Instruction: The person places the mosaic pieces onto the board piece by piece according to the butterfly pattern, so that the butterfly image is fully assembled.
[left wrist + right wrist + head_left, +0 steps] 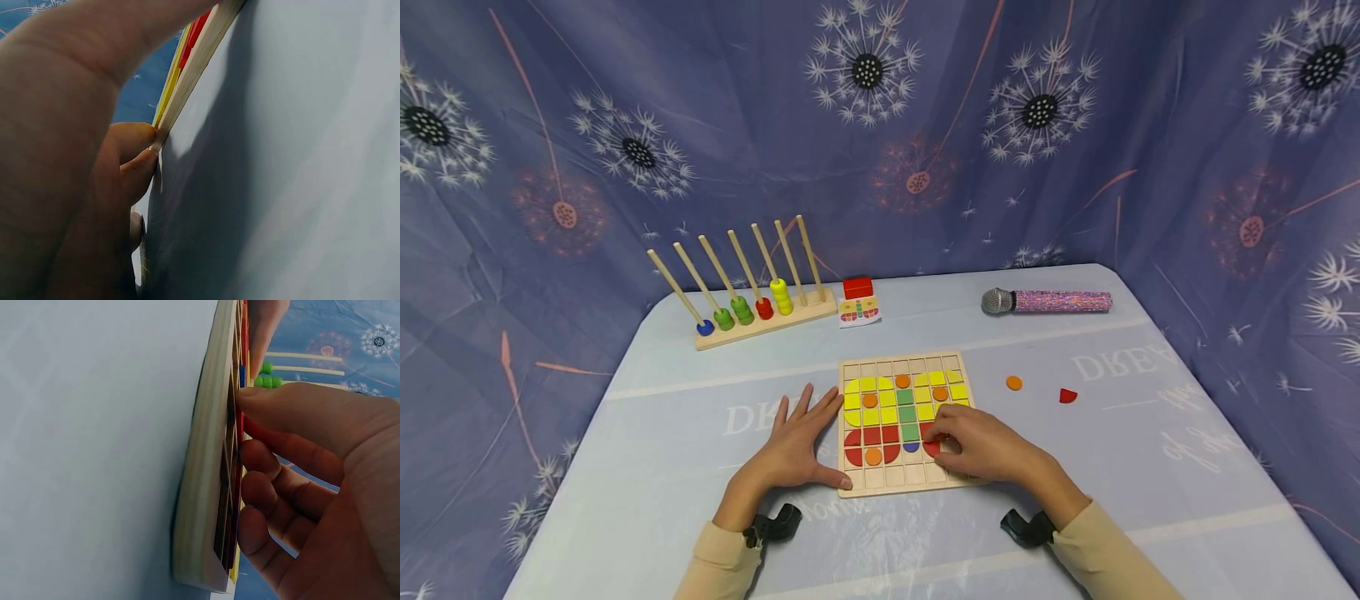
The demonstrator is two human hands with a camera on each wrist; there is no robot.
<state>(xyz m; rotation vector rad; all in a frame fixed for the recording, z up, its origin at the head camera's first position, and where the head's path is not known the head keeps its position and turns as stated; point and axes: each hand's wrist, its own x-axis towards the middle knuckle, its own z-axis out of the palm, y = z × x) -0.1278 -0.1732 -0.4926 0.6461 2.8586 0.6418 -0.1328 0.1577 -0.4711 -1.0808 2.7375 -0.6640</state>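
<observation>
A square wooden grid board [898,483] lies on the table, with flat yellow, red, green, orange and blue pieces forming a butterfly. My left hand [796,446] rests at its left side with fingers spread. The left thumb lies at the near left corner, and fingertips [140,140] touch the wooden edge in the left wrist view. Over the lower right part of the pattern, my right hand [988,443] has bent fingers and pinches a red piece [931,448] at the board's surface. The fingertips partly hide the red pieces there.
Right of the board lie a loose orange disc [1014,382] and a red quarter piece [1068,396]. Behind stand a peg rack [808,311] with coloured beads and a butterfly picture card [859,312] against a red block [857,288]. A glittery microphone [1060,302] lies at the back right.
</observation>
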